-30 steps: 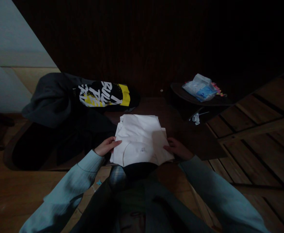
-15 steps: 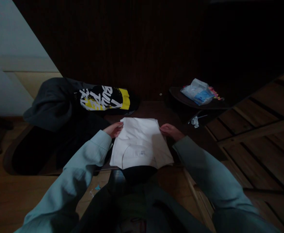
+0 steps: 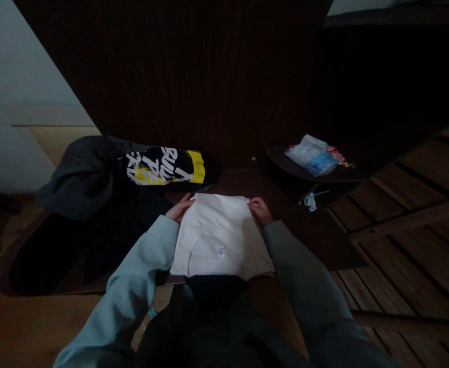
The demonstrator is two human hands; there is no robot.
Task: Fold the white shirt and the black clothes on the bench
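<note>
A folded white T-shirt (image 3: 218, 230) lies flat in front of me, its round neckline and small label toward my body. At its far left corner is my left hand (image 3: 180, 208), fingers closed on the edge. My right hand (image 3: 261, 210) pinches the far right corner, with the thumb and fingers bent together. Part of the fingers of both hands is hidden by the cloth and the dim light. The shirt rests on a dark wooden surface (image 3: 243, 179), and something black shows just under its near edge.
To the left are a dark grey garment (image 3: 80, 176) and a black cloth with yellow and white lettering (image 3: 163, 166). A plastic packet (image 3: 311, 155) sits on a small corner shelf (image 3: 281, 161), with a crumpled white scrap (image 3: 310, 201) below. Wooden slats (image 3: 411, 220) stand on the right.
My right hand has moved inward, onto the shirt's far right corner. My left hand stays at the left corner. The whole view has shifted slightly, so things appear lower.
</note>
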